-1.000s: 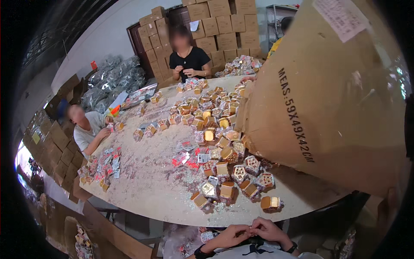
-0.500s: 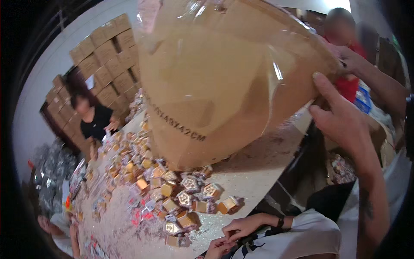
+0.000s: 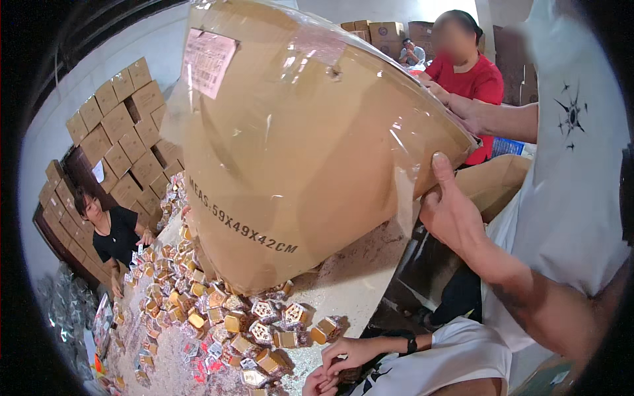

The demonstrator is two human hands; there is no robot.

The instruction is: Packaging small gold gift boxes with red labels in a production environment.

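Note:
At the table's near edge my two hands meet low in the view, fingers curled together. My right hand (image 3: 348, 355), with a dark wristband, lies over the fingertips of my left hand (image 3: 319, 383). Anything small between them is hidden. Just beyond lie several small gold, many-sided boxes (image 3: 269, 360) in clear wrap, spread in a heap across the table (image 3: 356, 305). A big brown carton (image 3: 297, 165) is tilted over the heap, its lower corner among the boxes. A co-worker's hand (image 3: 456, 214) supports it from below, another hand (image 3: 462, 112) at its upper edge.
The co-worker in a white shirt (image 3: 574, 191) stands close on my right. A person in red (image 3: 485, 82) is behind the carton, and a person in black (image 3: 119, 234) is across the table. Stacked cartons (image 3: 119, 125) line the wall. Grey plastic bags (image 3: 63, 310) lie at left.
The view has shifted, so the carton sits lower and further left, and more of the co-worker and the person in red shows. My hands stay together at the table edge.

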